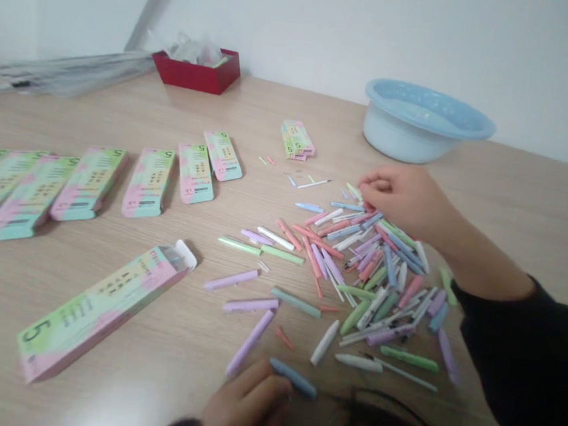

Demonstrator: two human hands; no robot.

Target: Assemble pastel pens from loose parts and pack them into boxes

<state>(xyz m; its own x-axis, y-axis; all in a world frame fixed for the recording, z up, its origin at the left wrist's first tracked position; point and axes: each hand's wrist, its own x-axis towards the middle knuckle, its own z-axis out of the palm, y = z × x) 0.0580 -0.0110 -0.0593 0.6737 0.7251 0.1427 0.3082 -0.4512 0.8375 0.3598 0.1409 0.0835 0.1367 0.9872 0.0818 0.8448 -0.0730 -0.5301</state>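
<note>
A heap of pastel pen parts point(379, 269) lies on the wooden table point(98, 369) at the right of centre: barrels, caps and thin refills in pink, purple, green, blue and white. My right hand point(403, 198) reaches over the heap's far edge, fingers pinched on a small pale green piece point(352, 190). My left hand point(245, 410) rests near the front edge, fingers curled round a blue pen barrel point(293, 378) and touching a purple one point(250, 342). An open pastel pen box point(98, 309) lies to the left of it.
Several closed pastel boxes point(91, 181) lie in a row across the left. A small stack of boxes point(297, 139) sits further back. A light blue basin point(423, 122) stands at the back right, a red tray point(197, 71) with plastic wrap at the back left.
</note>
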